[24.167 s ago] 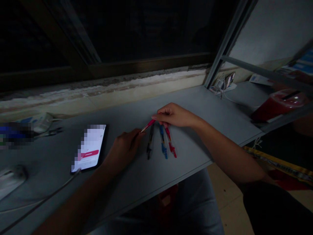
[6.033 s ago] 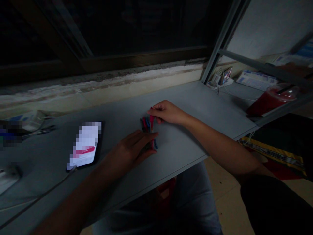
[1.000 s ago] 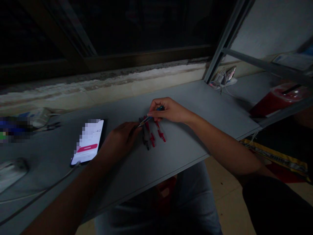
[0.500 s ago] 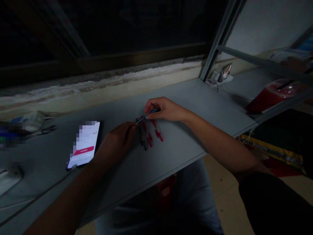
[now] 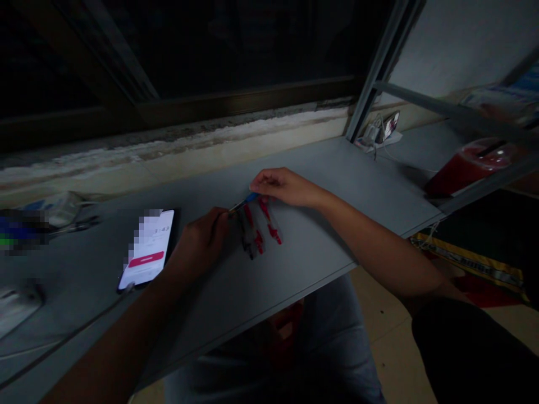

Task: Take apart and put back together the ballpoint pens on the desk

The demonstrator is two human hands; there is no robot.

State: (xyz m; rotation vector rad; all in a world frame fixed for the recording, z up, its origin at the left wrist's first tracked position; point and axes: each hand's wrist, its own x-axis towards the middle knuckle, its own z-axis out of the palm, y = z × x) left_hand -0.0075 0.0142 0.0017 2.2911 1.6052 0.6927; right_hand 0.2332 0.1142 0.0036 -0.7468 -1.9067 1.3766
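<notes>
A slim pen (image 5: 251, 197) with a blue section is stretched between my two hands above the table. My right hand (image 5: 281, 185) pinches its blue end. My left hand (image 5: 205, 235) is closed around its thinner, lighter end, and the fingertips there are dark and partly hidden. Below and between the hands lie two red pens (image 5: 274, 231) with clear barrels, side by side. A black pen (image 5: 246, 242) lies just left of them, its upper part behind the held pen.
A lit phone (image 5: 145, 252) with a cable lies left on the grey table (image 5: 295, 269). Cables and a blue item (image 5: 21, 227) sit at far left. A metal post (image 5: 366, 101) rises at the back right. Beyond it stands a red tub (image 5: 467, 168) with a clear lid.
My left hand has shifted slightly left and more of the pen's blue part shows by my right fingers, which have curled in. The pens on the table lie as before.
</notes>
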